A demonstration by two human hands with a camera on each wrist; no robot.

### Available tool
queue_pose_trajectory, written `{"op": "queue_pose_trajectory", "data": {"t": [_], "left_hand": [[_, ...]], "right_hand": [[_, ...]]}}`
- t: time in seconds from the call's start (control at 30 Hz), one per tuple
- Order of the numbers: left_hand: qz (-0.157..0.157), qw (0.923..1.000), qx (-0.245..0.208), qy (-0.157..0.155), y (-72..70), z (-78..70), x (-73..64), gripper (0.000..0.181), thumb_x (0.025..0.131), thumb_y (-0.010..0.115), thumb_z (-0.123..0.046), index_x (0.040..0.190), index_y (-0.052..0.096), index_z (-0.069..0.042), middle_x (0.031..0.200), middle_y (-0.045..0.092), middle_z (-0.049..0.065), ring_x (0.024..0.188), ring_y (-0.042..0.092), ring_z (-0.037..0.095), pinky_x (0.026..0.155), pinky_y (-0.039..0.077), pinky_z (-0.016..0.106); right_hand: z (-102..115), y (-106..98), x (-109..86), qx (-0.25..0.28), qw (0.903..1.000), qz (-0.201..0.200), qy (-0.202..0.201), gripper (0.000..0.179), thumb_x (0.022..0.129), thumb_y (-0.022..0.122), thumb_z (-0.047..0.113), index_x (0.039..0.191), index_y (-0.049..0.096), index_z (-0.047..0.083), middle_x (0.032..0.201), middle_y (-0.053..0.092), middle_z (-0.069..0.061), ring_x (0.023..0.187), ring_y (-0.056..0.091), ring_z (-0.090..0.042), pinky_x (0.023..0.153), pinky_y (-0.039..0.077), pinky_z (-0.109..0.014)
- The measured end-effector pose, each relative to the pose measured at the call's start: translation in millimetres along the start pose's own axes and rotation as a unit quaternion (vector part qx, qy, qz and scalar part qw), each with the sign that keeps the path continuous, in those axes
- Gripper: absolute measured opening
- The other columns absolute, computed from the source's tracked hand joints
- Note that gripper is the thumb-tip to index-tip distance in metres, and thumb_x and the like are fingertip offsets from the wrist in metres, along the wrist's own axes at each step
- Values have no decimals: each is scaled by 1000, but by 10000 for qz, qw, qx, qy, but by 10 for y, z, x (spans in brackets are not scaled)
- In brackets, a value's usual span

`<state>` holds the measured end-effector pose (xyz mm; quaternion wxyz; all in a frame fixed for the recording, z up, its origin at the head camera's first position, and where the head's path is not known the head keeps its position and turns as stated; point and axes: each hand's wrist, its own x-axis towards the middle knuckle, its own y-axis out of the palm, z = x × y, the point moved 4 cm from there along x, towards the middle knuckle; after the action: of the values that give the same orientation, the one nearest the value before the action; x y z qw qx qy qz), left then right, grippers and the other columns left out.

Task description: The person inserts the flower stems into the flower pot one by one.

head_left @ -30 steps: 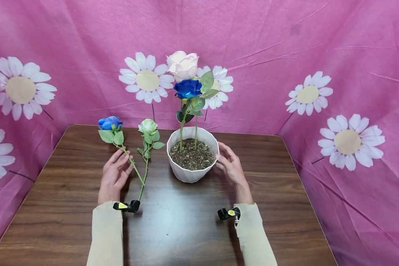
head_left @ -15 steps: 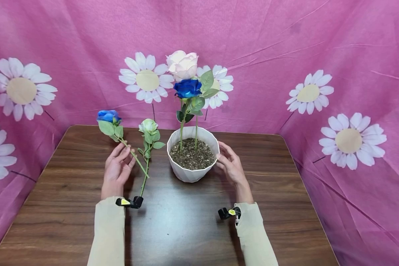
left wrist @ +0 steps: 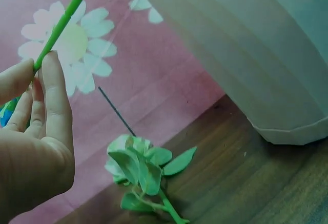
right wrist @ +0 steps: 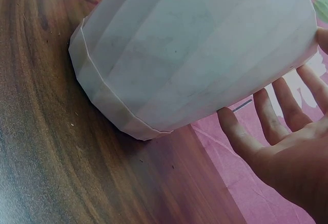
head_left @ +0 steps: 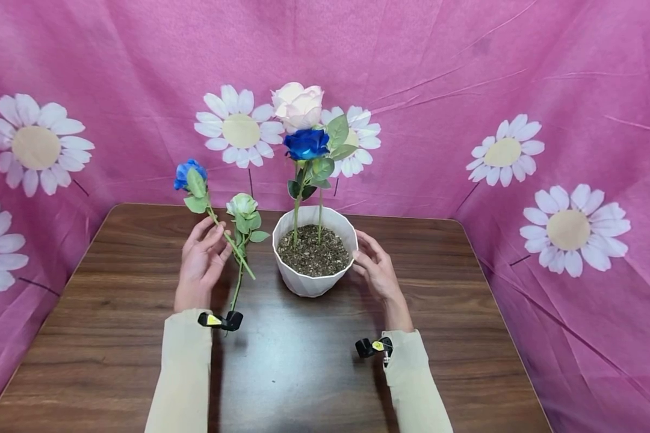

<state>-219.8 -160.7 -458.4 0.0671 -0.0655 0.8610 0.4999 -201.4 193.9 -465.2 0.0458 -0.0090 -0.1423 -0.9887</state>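
Between thumb and fingertips my left hand (head_left: 197, 267) pinches the green stem (left wrist: 66, 19) of an artificial blue rose (head_left: 188, 174). The rose is tilted, bloom up to the left, stem end down to the right, above the table. Beneath that stem a pale green-white rose (head_left: 242, 205) lies on the table. A faceted white flowerpot (head_left: 309, 285) of dark soil (head_left: 314, 258) stands to the right, holding a dark blue rose (head_left: 306, 145) and a pale pink rose (head_left: 297, 107) upright. My right hand (head_left: 380, 276) rests spread fingers against the pot's right side, thumb near its rim.
The brown wooden table (head_left: 281, 373) ends at a pink cloth backdrop (head_left: 411, 60) printed with large white daisies. Each wrist wears a small black camera, the left one (head_left: 233, 321) close to the pale rose's stem end.
My left hand has moved right and slightly away from me, carrying the blue rose, which is raised and turned more upright. The right hand and the pot stay in place.
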Motion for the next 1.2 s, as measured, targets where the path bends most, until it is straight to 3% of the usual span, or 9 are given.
{"op": "queue_pose_trajectory", "data": {"t": [0.27,0.43,0.67,0.9,1.03,1.2], "left_hand": [[-10,9989,322,329,239,6,5,32,97,60,8,125,62,-6,94,69,9,76,69,19,59,57,26],[-89,9985,295,463,371,20,9,28,96,63,7,115,73,-11,91,70,8,75,68,19,57,58,26],[-156,9981,162,572,510,35,27,24,94,67,5,112,73,-9,92,71,9,73,69,18,55,58,26],[-84,9961,392,788,669,105,5,21,93,66,9,105,73,-8,87,70,7,71,70,17,54,59,27],[-30,9902,836,1120,736,152,1,23,92,65,12,107,70,-6,86,69,6,70,71,16,54,60,27],[-25,9723,1612,1692,802,181,-11,25,91,65,14,112,63,0,86,71,5,72,72,17,56,61,28]], "right_hand": [[4,-13,13,28,10000,45,-15,56,98,51,-5,151,35,-7,143,44,-26,111,60,-22,83,58,-28],[7,-17,16,34,10000,54,-40,56,98,50,-6,151,34,-7,144,43,-26,112,60,-22,83,59,-28],[8,-22,15,7,10000,37,-18,56,98,50,-6,151,35,-7,141,45,-24,111,60,-22,83,59,-28],[23,-27,23,-18,10000,49,-69,56,98,50,-7,152,35,-7,143,45,-24,113,60,-22,86,58,-31],[14,-26,17,-53,10000,53,-47,56,98,50,-7,151,35,-8,142,45,-24,112,60,-21,85,58,-29],[-4,-16,19,-28,9999,69,-74,56,98,52,-7,151,35,-8,143,44,-26,113,60,-23,86,58,-29]]}}
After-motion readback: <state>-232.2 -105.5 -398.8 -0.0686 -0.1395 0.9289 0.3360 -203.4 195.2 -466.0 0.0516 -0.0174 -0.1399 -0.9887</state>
